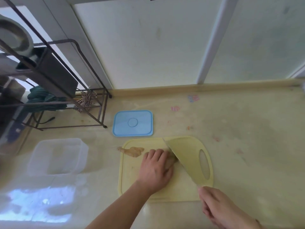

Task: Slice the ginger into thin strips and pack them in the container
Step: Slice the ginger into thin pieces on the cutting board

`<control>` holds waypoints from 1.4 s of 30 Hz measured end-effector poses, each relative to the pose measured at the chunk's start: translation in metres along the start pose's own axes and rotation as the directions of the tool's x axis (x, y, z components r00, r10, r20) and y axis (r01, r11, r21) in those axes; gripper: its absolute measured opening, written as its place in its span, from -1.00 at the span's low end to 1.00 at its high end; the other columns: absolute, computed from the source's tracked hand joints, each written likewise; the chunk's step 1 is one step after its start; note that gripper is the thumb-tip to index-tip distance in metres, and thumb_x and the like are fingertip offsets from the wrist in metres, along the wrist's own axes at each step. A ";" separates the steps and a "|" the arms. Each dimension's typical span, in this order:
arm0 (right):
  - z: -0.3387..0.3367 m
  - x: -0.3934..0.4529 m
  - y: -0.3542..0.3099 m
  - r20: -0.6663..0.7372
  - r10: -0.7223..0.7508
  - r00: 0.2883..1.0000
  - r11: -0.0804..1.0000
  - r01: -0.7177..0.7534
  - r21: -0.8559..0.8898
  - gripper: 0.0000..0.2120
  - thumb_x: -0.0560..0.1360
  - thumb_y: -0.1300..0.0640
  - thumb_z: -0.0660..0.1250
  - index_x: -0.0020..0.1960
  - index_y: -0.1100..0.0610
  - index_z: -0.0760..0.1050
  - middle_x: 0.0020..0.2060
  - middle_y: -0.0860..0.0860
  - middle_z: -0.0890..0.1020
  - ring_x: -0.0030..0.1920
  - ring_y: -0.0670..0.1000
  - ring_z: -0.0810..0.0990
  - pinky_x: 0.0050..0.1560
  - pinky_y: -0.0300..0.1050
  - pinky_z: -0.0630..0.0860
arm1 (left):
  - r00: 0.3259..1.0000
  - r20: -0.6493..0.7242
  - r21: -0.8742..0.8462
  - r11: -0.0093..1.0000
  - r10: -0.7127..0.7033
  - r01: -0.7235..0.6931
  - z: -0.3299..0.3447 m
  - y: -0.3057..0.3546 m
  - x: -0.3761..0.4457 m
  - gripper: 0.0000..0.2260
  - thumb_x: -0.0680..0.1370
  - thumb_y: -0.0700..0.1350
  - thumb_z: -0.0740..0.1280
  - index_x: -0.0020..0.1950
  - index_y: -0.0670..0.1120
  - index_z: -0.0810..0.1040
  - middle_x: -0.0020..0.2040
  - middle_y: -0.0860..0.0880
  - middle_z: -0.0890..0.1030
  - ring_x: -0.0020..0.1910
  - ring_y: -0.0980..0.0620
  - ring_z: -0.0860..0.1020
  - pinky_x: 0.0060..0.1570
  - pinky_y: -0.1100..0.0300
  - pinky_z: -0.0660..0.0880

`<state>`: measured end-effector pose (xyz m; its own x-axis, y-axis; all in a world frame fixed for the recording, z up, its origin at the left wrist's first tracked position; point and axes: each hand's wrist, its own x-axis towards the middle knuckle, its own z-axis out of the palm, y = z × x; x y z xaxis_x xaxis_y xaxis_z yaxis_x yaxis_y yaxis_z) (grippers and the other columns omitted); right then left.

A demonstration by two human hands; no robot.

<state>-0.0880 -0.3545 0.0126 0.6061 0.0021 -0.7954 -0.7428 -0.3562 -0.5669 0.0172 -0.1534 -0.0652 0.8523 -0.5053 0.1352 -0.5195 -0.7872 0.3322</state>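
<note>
A pale yellow cutting board [132,179] lies on the counter. My left hand [156,167] holds a piece of ginger [170,160] down on it, fingers curled over the piece. My right hand [214,205] grips the handle of a wide shiny cleaver [186,156]. Its blade reflects the board and its edge meets the ginger right beside my left fingertips. A second knobby piece of ginger [134,151] lies at the board's far left corner. The clear plastic container [57,156] stands open to the left, and its blue lid [132,123] lies behind the board.
A dark metal rack [69,90] with a green cloth and utensils stands at the back left. A white tiled wall runs behind the counter. Small coloured marks dot the counter [247,129] to the right of the board.
</note>
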 end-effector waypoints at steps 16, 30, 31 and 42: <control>0.012 -0.010 0.002 -0.172 -0.138 0.975 0.970 0.097 -0.225 -0.30 0.29 -0.53 -0.14 -0.33 0.09 0.33 -0.46 -0.02 0.44 -0.43 -0.15 0.42 -0.34 -0.26 0.32 | 0.982 -0.152 -0.132 0.982 0.115 -0.135 0.015 -0.001 -0.004 -0.80 0.46 -0.14 0.46 0.08 -0.04 0.66 0.08 -0.05 0.60 -0.03 -0.12 0.54 -0.02 -0.06 0.43; 0.005 -0.013 -0.006 -0.122 -0.159 0.980 0.964 0.127 -0.235 -0.40 0.30 -0.46 -0.10 -0.35 0.09 0.25 -0.53 -0.07 0.35 -0.45 -0.10 0.31 -0.36 -0.24 0.23 | 0.984 -0.142 -0.145 0.981 0.107 -0.128 0.015 -0.002 -0.002 -0.80 0.44 -0.14 0.47 0.06 -0.06 0.68 0.10 -0.06 0.60 -0.02 -0.13 0.55 -0.01 -0.06 0.43; 0.005 -0.014 -0.007 -0.123 -0.156 0.980 0.963 0.124 -0.237 -0.39 0.30 -0.47 -0.10 -0.35 0.09 0.25 -0.52 -0.06 0.35 -0.45 -0.10 0.30 -0.36 -0.24 0.22 | 0.984 -0.144 -0.146 0.981 0.107 -0.128 0.015 -0.001 -0.002 -0.81 0.44 -0.14 0.48 0.05 -0.06 0.68 0.10 -0.05 0.60 -0.03 -0.13 0.55 -0.02 -0.06 0.43; 0.004 -0.013 -0.009 -0.102 -0.167 0.981 0.953 0.134 -0.273 -0.44 0.37 -0.41 -0.09 -0.32 0.09 0.25 -0.50 -0.04 0.32 -0.44 -0.10 0.28 -0.36 -0.22 0.21 | 0.983 -0.157 -0.146 0.982 0.098 -0.121 0.015 0.001 -0.001 -0.83 0.44 -0.16 0.48 0.02 -0.06 0.66 0.08 -0.05 0.60 -0.05 -0.14 0.54 -0.04 -0.05 0.43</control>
<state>-0.0904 -0.3480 0.0273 0.7476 -0.0334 -0.6633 -0.5486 -0.5940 -0.5884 0.0149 -0.1585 -0.0789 0.7964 -0.5180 0.3120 -0.6042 -0.6601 0.4463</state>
